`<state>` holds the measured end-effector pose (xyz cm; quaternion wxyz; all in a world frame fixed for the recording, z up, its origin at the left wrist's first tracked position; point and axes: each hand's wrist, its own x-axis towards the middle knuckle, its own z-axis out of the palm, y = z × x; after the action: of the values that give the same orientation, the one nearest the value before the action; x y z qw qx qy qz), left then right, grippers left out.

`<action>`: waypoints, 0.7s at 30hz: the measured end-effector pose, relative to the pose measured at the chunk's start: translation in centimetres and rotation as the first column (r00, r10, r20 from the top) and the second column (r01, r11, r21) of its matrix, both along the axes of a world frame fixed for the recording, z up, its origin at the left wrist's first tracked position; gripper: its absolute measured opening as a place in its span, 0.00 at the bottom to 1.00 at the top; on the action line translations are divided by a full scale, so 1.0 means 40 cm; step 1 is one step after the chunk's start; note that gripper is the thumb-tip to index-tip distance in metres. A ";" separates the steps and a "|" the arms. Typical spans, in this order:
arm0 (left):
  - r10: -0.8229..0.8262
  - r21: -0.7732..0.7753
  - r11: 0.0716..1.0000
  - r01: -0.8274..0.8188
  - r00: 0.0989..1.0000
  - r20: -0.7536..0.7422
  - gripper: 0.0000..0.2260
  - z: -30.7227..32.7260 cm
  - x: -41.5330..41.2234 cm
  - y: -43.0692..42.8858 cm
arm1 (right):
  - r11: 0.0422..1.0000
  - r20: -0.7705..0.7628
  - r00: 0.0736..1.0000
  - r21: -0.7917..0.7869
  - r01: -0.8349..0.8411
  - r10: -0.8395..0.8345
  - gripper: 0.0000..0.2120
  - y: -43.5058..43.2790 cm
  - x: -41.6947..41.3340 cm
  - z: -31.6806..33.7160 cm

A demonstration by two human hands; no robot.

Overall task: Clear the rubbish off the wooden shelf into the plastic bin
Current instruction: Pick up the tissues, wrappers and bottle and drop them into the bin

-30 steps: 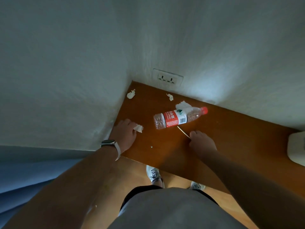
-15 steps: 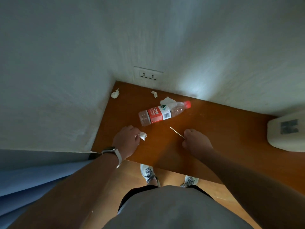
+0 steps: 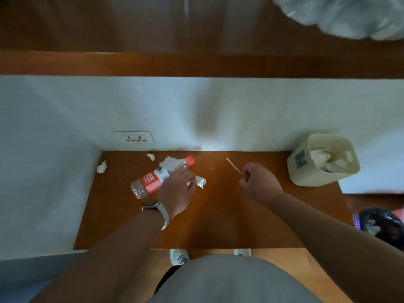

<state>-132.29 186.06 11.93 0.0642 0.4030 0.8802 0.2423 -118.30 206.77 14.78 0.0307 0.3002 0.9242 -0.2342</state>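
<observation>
My left hand (image 3: 176,190) pinches a small crumpled paper scrap (image 3: 200,181) above the middle of the wooden shelf (image 3: 218,215). My right hand (image 3: 258,182) is curled round a thin wooden stick (image 3: 234,166), lifted off the shelf and left of the bin. A cream plastic bin (image 3: 306,171) stands at the shelf's back right with crumpled paper inside. An empty plastic bottle (image 3: 153,180) with a red label and red cap lies on its side, partly behind my left hand. A tissue (image 3: 169,161) lies behind the bottle. Two more paper scraps (image 3: 101,167) (image 3: 150,156) lie near the back left corner.
White walls close the shelf at the back and left, with a wall socket (image 3: 134,137) low on the back wall. A wooden ledge (image 3: 196,64) runs above. A dark object (image 3: 380,224) sits past the shelf's right edge. My shoes (image 3: 179,256) show below the front edge.
Both hands have lifted off the shelf and moved right, carrying the paper scrap and the stick. The view swung right, bringing the bin fully into sight.
</observation>
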 end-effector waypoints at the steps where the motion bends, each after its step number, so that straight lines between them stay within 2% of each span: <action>1: -0.023 0.005 1.000 0.023 1.000 -0.018 0.04 0.013 0.010 0.036 | 1.000 -0.023 0.999 -0.001 0.029 -0.029 0.03 0.024 0.016 0.012; 6: -0.122 0.002 0.992 0.122 0.990 -0.068 0.06 0.083 0.071 0.222 | 0.983 -0.123 0.975 -0.043 0.180 -0.184 0.04 0.141 0.098 0.068; 12: -0.243 0.014 0.970 0.243 0.970 -0.012 0.07 0.145 0.170 0.456 | 0.937 -0.275 0.896 -0.076 0.342 -0.349 0.03 0.303 0.208 0.101; 17: -0.331 0.016 0.943 0.331 0.944 -0.002 0.07 0.163 0.251 0.620 | 0.886 -0.318 0.829 -0.119 0.448 -0.461 0.04 0.433 0.309 0.091; 21: -0.359 -0.010 0.933 0.359 0.933 -0.017 0.08 0.153 0.301 0.734 | 0.870 -0.325 0.807 -0.170 0.462 -0.493 0.04 0.508 0.358 0.066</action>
<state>-120.25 215.44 18.06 0.1004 0.5589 0.7933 0.2196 -103.97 227.08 17.40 -0.1857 0.4735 0.7981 -0.3232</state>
